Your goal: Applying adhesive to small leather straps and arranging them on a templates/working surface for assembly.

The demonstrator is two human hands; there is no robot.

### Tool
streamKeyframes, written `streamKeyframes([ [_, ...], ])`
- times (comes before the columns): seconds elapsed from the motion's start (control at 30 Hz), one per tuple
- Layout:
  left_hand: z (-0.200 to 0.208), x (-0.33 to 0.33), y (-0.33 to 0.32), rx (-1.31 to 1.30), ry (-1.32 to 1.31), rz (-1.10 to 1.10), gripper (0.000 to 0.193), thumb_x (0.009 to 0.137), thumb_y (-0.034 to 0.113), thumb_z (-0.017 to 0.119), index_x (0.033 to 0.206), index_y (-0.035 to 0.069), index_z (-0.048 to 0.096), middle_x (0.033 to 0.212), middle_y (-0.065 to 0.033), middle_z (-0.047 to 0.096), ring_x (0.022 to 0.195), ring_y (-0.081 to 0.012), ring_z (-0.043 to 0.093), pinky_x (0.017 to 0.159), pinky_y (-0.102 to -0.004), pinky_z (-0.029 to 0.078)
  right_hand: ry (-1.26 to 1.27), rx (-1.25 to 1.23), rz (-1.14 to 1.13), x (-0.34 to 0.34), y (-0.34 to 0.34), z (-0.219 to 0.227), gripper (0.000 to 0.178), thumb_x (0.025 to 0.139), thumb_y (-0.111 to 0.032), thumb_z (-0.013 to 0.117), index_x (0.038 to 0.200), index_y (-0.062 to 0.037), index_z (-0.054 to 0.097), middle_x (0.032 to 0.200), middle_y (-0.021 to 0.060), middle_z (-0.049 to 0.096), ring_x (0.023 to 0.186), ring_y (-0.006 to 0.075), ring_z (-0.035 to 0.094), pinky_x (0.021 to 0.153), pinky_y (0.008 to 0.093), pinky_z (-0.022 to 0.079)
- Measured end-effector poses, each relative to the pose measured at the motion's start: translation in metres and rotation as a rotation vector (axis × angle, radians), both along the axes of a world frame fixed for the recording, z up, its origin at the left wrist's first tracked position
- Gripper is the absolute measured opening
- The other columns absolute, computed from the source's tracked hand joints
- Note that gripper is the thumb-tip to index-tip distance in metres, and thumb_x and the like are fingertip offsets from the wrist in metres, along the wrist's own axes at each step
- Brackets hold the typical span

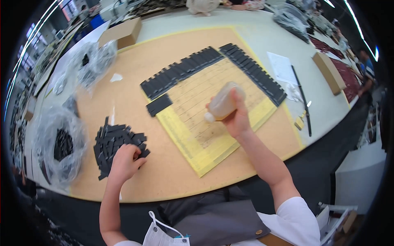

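My right hand (236, 117) is closed round a translucent squeeze bottle (223, 101), tilted with its white cap pointing down and left. The bottle hovers over a square wooden board (193, 96) edged with yellow tape. Short black strips (180, 69) lie side by side along the board's far left edge, and more black strips (252, 71) line its far right edge. At the left corner sits a small black block of strips (159, 105). My left hand (128, 162) rests at the near right side of a loose pile of black strips (113, 141), fingers curled; what they pinch is hidden.
Clear plastic bags (76, 135) with black pieces stand at the left. A cardboard box (123, 33) is at the far left, another box (329, 74) at the right. Beside the board lie a paper sheet (281, 67), a black rod (302, 102) and a yellow object (300, 122).
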State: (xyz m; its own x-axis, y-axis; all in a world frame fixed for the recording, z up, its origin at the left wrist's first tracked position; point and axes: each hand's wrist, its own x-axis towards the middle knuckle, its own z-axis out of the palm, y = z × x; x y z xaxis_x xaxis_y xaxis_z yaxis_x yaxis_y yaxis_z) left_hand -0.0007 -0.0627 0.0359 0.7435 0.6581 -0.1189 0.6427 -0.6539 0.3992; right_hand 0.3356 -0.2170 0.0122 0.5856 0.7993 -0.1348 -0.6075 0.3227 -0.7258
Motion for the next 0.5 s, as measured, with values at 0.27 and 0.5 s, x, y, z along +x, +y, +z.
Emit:
streamKeyframes([
  [0.27, -0.013, -0.004, -0.013, 0.215, -0.11, -0.125, 0.017, 0.074, 0.005, 0.075, 0.081, 0.002, 0.059, 0.078, -0.0108, 0.059, 0.078, -0.0285, 0.056, 0.071, -0.0397, 0.046, -0.011, 0.003, 0.026, 0.009, -0.005, 0.0, 0.074, 0.085, -0.064, 0.067, 0.13, -0.0105, 0.042, 0.111, 0.0138, 0.061, 0.104, 0.0326, 0.067, 0.085, 0.0505, 0.058],
  [0.5, -0.01, 0.009, -0.02, 0.487, -0.155, -0.259, 0.013, 0.076, 0.001, 0.071, 0.081, 0.001, 0.059, 0.077, -0.0109, 0.056, 0.075, -0.0282, 0.055, 0.067, -0.039, 0.044, 0.016, 0.0, 0.03, 0.003, -0.008, 0.005, 0.075, 0.085, -0.064, 0.067, 0.131, -0.0102, 0.042, 0.113, 0.0141, 0.061, 0.105, 0.0322, 0.067, 0.082, 0.0509, 0.059],
])
